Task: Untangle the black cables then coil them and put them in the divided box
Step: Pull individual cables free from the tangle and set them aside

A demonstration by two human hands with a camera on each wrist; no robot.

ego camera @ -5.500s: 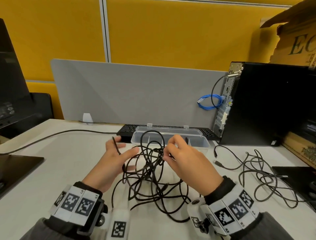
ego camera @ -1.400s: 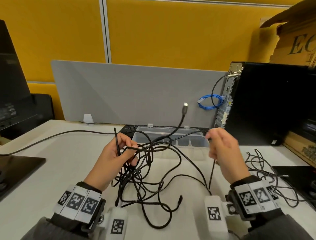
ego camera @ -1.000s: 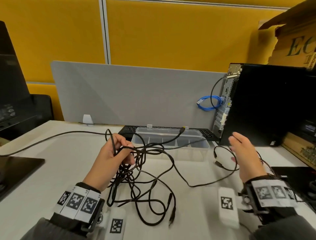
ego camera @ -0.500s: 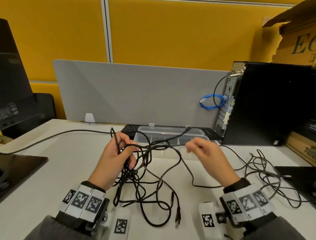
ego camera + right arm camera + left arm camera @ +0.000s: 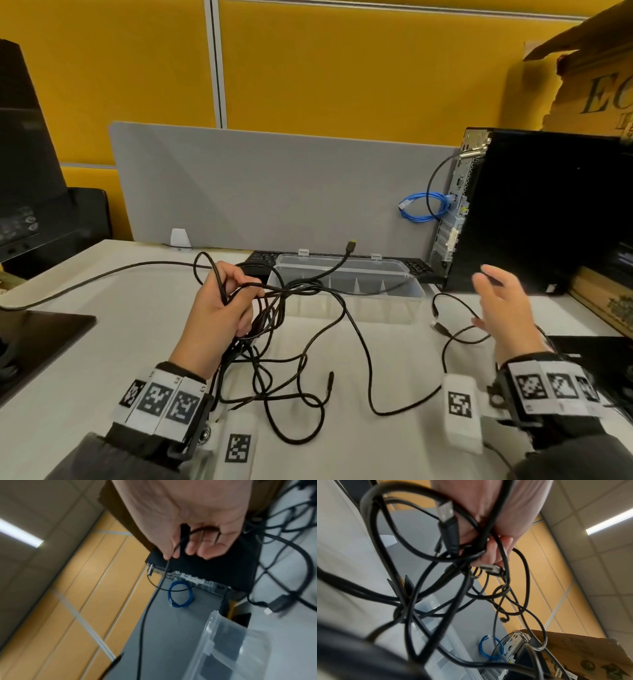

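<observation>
A tangle of black cables [image 5: 270,318] hangs from my left hand [image 5: 222,308], which grips a bunch of strands in its fist above the desk; loops and loose plug ends trail onto the desk below it. The left wrist view shows the curled fingers [image 5: 488,520] round several strands and a USB plug [image 5: 448,520]. My right hand [image 5: 496,308] is off to the right, near the computer tower. A thin black cable [image 5: 145,615] runs along its thumb and across its loosely curled fingers [image 5: 205,550]. The clear divided box [image 5: 394,298] stands open behind the tangle, with one plug end poking up over it.
A black computer tower [image 5: 548,212] with a blue cable coil [image 5: 424,209] stands at the right. A keyboard [image 5: 263,257] lies behind the box, against a grey divider [image 5: 274,192]. More black cables [image 5: 291,547] lie at the far right. A monitor base [image 5: 41,329] sits at the left.
My right hand has swung from the middle beside the tangle out to the right, drawing a long strand across the desk. My left hand keeps its grip in the same place.
</observation>
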